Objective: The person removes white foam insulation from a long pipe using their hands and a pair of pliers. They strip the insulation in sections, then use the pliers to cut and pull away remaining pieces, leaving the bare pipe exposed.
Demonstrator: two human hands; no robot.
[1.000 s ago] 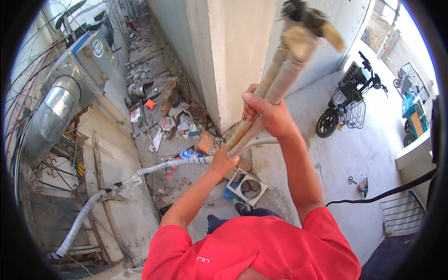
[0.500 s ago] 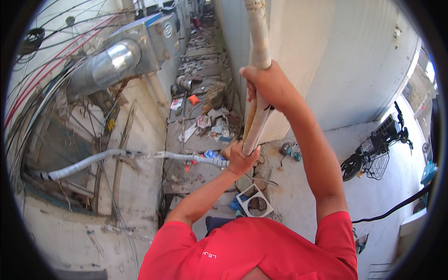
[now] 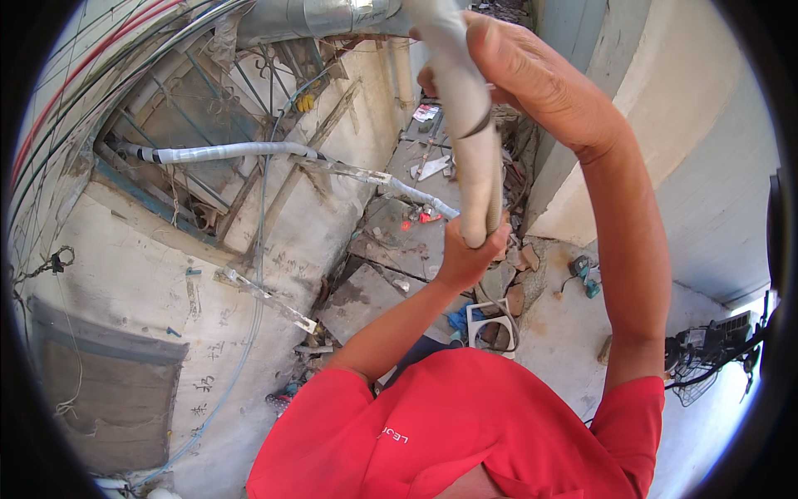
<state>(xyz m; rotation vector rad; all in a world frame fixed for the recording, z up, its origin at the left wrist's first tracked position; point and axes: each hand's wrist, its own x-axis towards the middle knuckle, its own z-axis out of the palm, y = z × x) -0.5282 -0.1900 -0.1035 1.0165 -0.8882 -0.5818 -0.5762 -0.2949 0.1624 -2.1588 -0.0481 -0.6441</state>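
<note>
A thick beige wrapped pipe bundle runs upright through the middle of the view. My right hand is closed around it high up, near the top edge. My left hand grips its lower part from underneath. A white wrapped hose stretches from the wall at the left toward the bundle's lower end. My red shirt fills the bottom of the picture.
A rough concrete wall with cables, a barred opening and a metal duct stands to the left. Far below lie rubble, a white square frame, a teal power tool and a parked bike at right.
The view has swung left and closer to the wall. My right hand has slid higher on the bundle and now sits near the top edge; my left hand keeps its grip below.
</note>
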